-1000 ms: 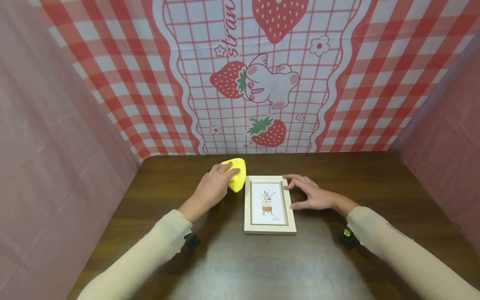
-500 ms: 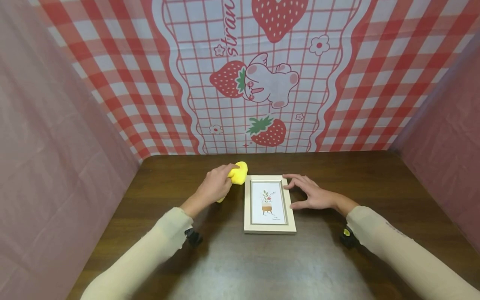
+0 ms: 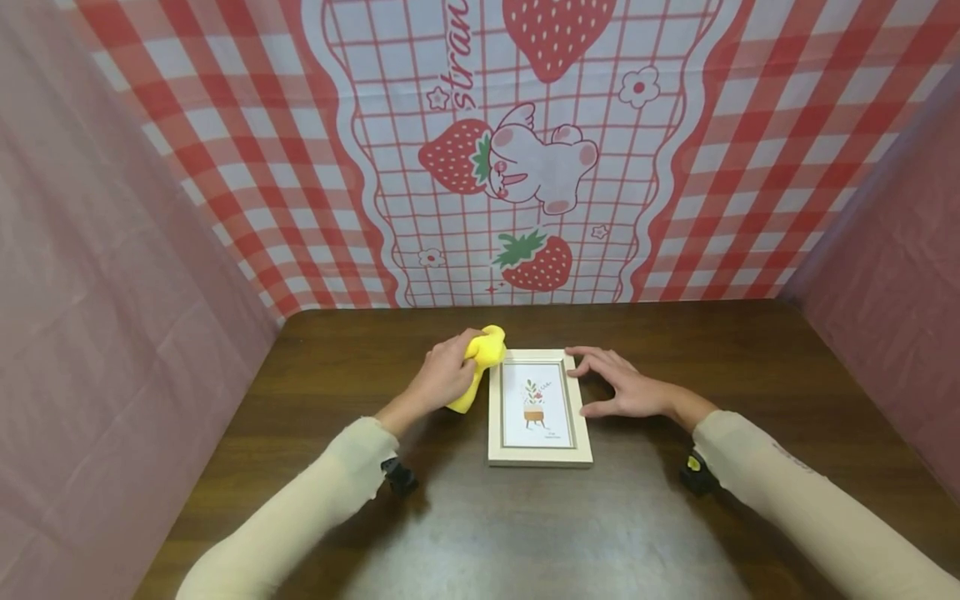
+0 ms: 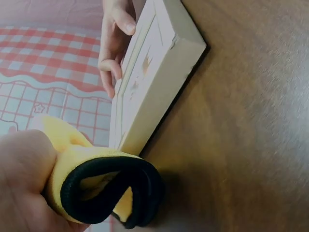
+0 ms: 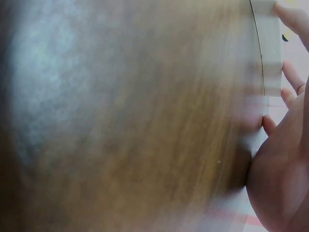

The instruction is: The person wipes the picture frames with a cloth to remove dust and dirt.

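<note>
A yellow cloth [image 3: 486, 350] with black edging is bunched in my left hand [image 3: 444, 372], which grips it at the frame's upper left corner. The cloth's folded end [image 4: 96, 169] shows as a black-rimmed loop beside the frame in the left wrist view. A cream picture frame [image 3: 496, 417], holding a print of a potted plant, lies face up on the table. My right hand [image 3: 626, 390] rests against the frame's right side, thumb and fingers spread apart along that edge. In the right wrist view its fingers [image 5: 291, 75] meet the frame's side.
The dark wooden table [image 3: 480, 533] runs back to a red-and-white checked cloth backdrop [image 3: 300, 208] with strawberry prints. Pink curtains [image 3: 112, 292] hang at both sides. A small black device [image 3: 400, 477] is strapped at my left wrist, another at my right.
My left hand has moved right with the yellow cloth, from left of the frame to its upper left corner. The cloth has turned and bunched up. Right hand and frame stay put.
</note>
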A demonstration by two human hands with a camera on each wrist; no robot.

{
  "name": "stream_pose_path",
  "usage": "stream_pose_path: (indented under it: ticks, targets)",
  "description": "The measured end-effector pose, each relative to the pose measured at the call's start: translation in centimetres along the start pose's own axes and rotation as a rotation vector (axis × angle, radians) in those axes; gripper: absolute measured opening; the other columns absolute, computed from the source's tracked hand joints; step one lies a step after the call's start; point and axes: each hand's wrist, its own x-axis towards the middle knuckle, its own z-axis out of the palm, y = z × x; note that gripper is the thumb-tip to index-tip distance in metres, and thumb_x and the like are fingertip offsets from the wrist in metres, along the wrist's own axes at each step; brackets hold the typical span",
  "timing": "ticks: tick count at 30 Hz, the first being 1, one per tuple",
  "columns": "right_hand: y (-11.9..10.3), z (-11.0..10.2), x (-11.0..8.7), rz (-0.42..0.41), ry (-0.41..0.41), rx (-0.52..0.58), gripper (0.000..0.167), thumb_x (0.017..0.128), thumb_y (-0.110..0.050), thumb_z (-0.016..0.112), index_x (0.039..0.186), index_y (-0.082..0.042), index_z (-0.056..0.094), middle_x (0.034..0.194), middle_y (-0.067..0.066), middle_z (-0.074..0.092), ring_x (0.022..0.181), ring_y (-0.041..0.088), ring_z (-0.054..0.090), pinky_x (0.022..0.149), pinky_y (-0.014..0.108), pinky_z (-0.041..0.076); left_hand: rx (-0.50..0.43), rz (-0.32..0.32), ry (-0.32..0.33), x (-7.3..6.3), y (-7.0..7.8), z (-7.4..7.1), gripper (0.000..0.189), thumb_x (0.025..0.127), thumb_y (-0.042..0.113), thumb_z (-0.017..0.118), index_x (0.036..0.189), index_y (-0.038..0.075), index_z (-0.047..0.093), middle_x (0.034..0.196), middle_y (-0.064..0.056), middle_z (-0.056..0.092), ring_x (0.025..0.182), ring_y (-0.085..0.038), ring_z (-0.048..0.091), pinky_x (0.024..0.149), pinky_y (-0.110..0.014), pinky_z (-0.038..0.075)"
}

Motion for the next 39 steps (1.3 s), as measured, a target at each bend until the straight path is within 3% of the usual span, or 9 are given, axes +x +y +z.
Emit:
stream_pose_path:
  ticks: [8,13,17,25,32,36,39]
  targets:
    - [-2.0,-0.7,0.3,0.056,-0.035,0.033,0.045,0.093,-0.038,0.091,0.126,-0.021,0.066,0.175,0.023,0.044,0.16,0.052,0.037,0.127,0.09,0.009,-0.141,-0.08,-0.027,-1.0,1.2,0.0,0.051,0.099,0.019,0.064,0.149,0.027,0.065,0.12,-0.001,0.074,0.097,-0.021,0.067,0.08,-0.035,0.056]
    - [-0.8,-0.4,0.1,0.019,-0.004,0.001,0.047,0.092,-0.04,0.091,0.127,-0.023,0.065,0.174,0.019,0.045,0.157,0.043,0.04,0.127,0.084,0.017,-0.227,-0.095,-0.036,-1.2,1.0,0.2,0.055,0.095,0.015,0.069,0.149,0.024,0.065,0.125,-0.003,0.073,0.101,-0.023,0.066,0.082,-0.034,0.056]
    - [-0.2,-0.2,0.0,0.01,0.003,-0.001,0.048,0.093,-0.044,0.09,0.128,-0.025,0.064,0.175,0.015,0.045,0.157,0.039,0.04,0.128,0.08,0.018,-0.24,-0.094,-0.034,-1.2,0.8,0.5,0.056,0.094,0.015,0.069,0.148,0.025,0.066,0.125,-0.003,0.073,0.101,-0.023,0.065,0.082,-0.034,0.056]
    - [-1.4,-0.4,0.2,0.019,-0.021,0.026,0.047,0.093,-0.043,0.089,0.127,-0.022,0.064,0.174,0.02,0.045,0.156,0.046,0.039,0.124,0.088,0.014,-0.215,-0.071,-0.035,-1.5,1.0,0.3,0.055,0.094,0.016,0.069,0.149,0.024,0.066,0.12,-0.005,0.07,0.096,-0.022,0.064,0.079,-0.033,0.055]
    - [-1.6,-0.5,0.2,0.047,-0.027,-0.011,0.047,0.093,-0.043,0.09,0.128,-0.024,0.065,0.175,0.019,0.044,0.154,0.045,0.039,0.12,0.078,0.029,-0.217,-0.082,-0.059,-2.2,1.4,0.1,0.054,0.096,0.017,0.069,0.149,0.025,0.065,0.12,-0.004,0.068,0.095,-0.021,0.063,0.078,-0.033,0.055]
    - [-1.4,-0.6,0.3,0.101,-0.052,-0.009,0.046,0.092,-0.042,0.092,0.127,-0.028,0.064,0.177,0.016,0.042,0.157,0.044,0.038,0.122,0.077,0.03,-0.217,-0.089,-0.071,-2.6,1.8,-0.1,0.054,0.096,0.017,0.069,0.149,0.027,0.065,0.122,-0.002,0.067,0.097,-0.021,0.063,0.08,-0.034,0.055]
    - [-1.8,-0.9,0.3,0.109,-0.064,0.008,0.046,0.093,-0.041,0.091,0.127,-0.026,0.065,0.178,0.019,0.041,0.159,0.049,0.037,0.122,0.084,0.027,-0.221,-0.095,-0.071,-3.2,2.2,-0.2,0.054,0.097,0.016,0.069,0.149,0.027,0.065,0.124,-0.002,0.066,0.099,-0.02,0.063,0.08,-0.034,0.055]
